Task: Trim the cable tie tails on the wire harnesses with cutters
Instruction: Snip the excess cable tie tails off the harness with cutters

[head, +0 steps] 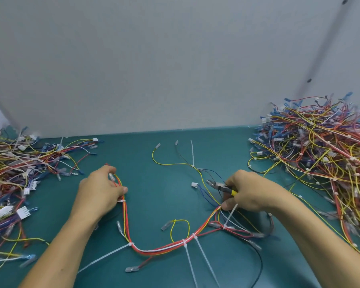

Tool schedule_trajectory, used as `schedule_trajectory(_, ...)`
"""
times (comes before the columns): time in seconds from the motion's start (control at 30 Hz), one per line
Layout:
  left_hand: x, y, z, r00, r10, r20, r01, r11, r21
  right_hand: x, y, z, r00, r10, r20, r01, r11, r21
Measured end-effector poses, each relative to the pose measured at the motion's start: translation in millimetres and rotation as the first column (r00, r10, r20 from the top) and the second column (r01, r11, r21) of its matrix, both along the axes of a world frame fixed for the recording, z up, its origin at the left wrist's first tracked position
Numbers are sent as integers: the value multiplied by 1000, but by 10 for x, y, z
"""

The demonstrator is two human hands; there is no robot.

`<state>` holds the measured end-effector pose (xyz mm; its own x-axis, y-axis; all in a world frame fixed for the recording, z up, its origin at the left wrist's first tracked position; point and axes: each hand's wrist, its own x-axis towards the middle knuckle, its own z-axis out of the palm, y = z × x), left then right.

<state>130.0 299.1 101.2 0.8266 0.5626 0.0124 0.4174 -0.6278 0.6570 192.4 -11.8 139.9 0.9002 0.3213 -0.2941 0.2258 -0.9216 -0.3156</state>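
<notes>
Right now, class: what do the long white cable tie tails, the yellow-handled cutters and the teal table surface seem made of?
Long white cable tie tails: probably nylon plastic; thin, semi-matt strips that bow gently. Yellow-handled cutters in the right hand: dull grey metal head, yellow plastic or rubber grip. Teal table surface: smooth, matt, possibly a rubber mat.

Single view, head-worn, wide-angle (straight edges bend near the borders). Faces forward and down over the green table [160, 154] to the grey wall [175, 59] behind. Close range: left hand [98, 190] and right hand [252, 192] lower centre, forearms entering from the bottom. Left wire pile [15, 173] and right wire pile [320, 152] clipped by the frame sides.
</notes>
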Motion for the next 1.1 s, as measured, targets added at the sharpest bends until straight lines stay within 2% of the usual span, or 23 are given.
schedule_trajectory(0.07, -18, 45, 30, 996, 32, -81, -18, 985, 169, -8, -13, 8, 1000, 0, 7, 0, 999, -47)
schedule_trajectory(0.17, -52, 112, 82, 980, 101, -170, -43, 948, 315, -20, -32, 25, 1000, 9, 20, -7, 996, -90)
schedule_trajectory(0.3, -93, 243, 124, 950, 170, -260, -66, 928, 366, -23, -42, 45, 1000, 10, 12, -9, 996, -89)
schedule_trajectory(0.47, -112, 286, 141, 931, 217, -293, -85, 910, 406, -1, -174, 175, 998, 63, -31, -64, 997, -49)
schedule_trajectory(0.6, -150, 323, 199, 914, 240, -327, -75, 892, 445, 46, -395, 333, 998, 44, 33, -46, 997, 61)
schedule_trajectory(0.7, -195, 292, 381, 931, 223, -290, -27, 833, 553, 78, -458, 359, 994, 94, 62, -98, 992, 81)
schedule_trajectory(0.73, -208, 222, 473, 959, 169, -228, -6, 815, 579, 77, -453, 355, 991, 118, 55, -122, 989, 79)
schedule_trajectory(0.8, -250, -63, 632, 995, -98, 1, 81, 831, 550, 73, -422, 324, 986, 159, 42, -162, 984, 74)
schedule_trajectory(0.83, -294, -276, 696, 956, -272, 113, 180, 843, 506, 71, -402, 303, 984, 173, 41, -175, 982, 75)
schedule_trajectory(0.87, -343, -516, 744, 879, -439, 185, 314, 827, 467, 67, -382, 281, 982, 183, 41, -185, 980, 78)
schedule_trajectory(0.93, -409, -949, 727, 710, -681, 180, 574, 708, 411, 64, -348, 240, 981, 190, 42, -193, 978, 84)
schedule_trajectory(1.0, -410, -1216, 555, 598, -796, 94, 721, 586, 370, 65, -325, 201, 982, 182, 43, -185, 980, 79)
schedule_trajectory(1.1, -352, -1278, 282, 588, -809, -3, 764, 554, 330, 65, -297, 148, 983, 176, 59, -179, 983, 47)
